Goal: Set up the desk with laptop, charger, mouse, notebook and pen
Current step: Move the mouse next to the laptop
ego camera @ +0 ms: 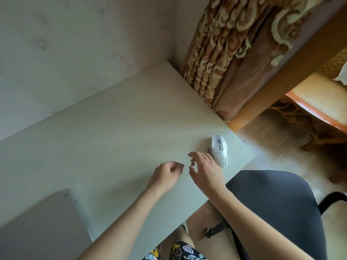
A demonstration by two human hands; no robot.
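Observation:
A white mouse (219, 150) lies on the pale desk (112, 128) close to its right edge. My right hand (205, 169) hovers just left of the mouse, fingers spread, holding nothing. My left hand (165, 176) is over the desk a little further left, fingers loosely curled and empty. A closed grey laptop (41, 228) rests flat at the desk's near left corner. No charger, notebook or pen shows in the frame.
A wall runs along the desk's far side. A patterned curtain (225, 53) hangs past the far right corner. A dark office chair (277, 203) stands right of the desk, a wicker chair (317, 102) beyond it. My knees show under the desk's near edge.

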